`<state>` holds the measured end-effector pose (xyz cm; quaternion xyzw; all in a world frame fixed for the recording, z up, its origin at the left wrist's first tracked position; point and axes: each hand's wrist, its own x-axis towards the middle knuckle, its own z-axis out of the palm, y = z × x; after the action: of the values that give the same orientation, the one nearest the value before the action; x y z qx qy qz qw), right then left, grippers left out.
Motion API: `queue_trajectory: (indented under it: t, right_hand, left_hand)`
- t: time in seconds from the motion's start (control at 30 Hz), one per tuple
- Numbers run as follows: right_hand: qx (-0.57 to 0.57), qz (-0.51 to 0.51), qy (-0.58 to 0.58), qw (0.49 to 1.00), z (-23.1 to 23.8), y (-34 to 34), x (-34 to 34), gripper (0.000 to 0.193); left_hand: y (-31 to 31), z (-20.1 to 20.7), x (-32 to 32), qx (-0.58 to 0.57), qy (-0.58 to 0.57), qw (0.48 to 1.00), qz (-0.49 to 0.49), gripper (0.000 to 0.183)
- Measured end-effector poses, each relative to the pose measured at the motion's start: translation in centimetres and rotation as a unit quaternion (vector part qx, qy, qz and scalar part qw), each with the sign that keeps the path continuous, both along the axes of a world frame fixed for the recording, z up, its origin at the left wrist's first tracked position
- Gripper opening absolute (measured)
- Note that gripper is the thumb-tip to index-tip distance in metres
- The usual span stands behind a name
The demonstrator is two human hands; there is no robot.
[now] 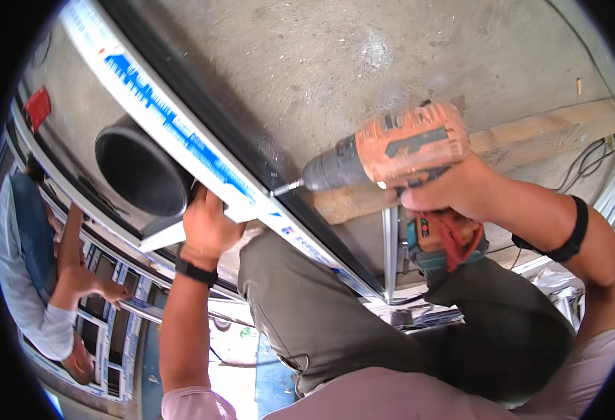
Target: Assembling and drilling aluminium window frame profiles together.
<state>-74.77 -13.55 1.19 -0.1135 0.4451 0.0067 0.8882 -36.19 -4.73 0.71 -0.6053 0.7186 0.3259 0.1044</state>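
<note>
Drill (398, 150), orange, gripped in right hand (454, 192), fingers wrapped round its handle, bit against the white frame profile (181, 136). Left hand (206, 227) clamps that profile, fingers curled over it, above the knee (286, 280).

The left forearm rises bare from the lower edge, nearly straight, a dark band round its wrist. The left hand (208, 222) is up at the top of that reach, fingers curled over and closed in a grip, knuckles facing the camera. The right arm comes in from the right side, elbow bent sharply, a dark band above the elbow. The right hand (454, 190) is wrapped tight in a fist-like grip, wrist level, thumb side up.
</note>
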Motion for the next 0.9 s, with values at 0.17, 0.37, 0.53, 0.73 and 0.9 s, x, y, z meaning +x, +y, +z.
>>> queue_trajectory:
  t: [0.17, 0.37, 0.53, 0.73, 0.9]
  right_hand:
    - [-0.174, 0.113, -0.039, 0.977, -0.8, 0.2, -1.0, 0.036]
    - [-0.477, 0.134, 0.000, 0.869, -0.3, 3.9, -2.3, 0.042]
    - [-0.383, 0.000, -0.036, 0.923, -2.3, 4.5, -2.2, 0.032]
    - [-0.373, 0.064, -0.034, 0.925, -3.0, 3.6, -1.3, 0.034]
    - [-0.368, 0.104, -0.037, 0.923, -4.1, 2.3, -1.1, 0.035]
  left_hand:
    - [-0.8, 0.6, -0.4, 0.013, 0.032, 0.999, -0.011, 0.034]
    - [-0.2, 0.0, -0.6, 0.027, 0.052, 0.998, -0.039, 0.034]
    - [0.1, 0.5, 0.2, 0.035, 0.035, 0.993, -0.103, 0.043]
    - [1.1, 0.8, 1.5, 0.050, 0.033, 0.985, -0.159, 0.054]
    - [2.0, 1.2, 2.9, 0.060, 0.032, 0.984, -0.167, 0.058]
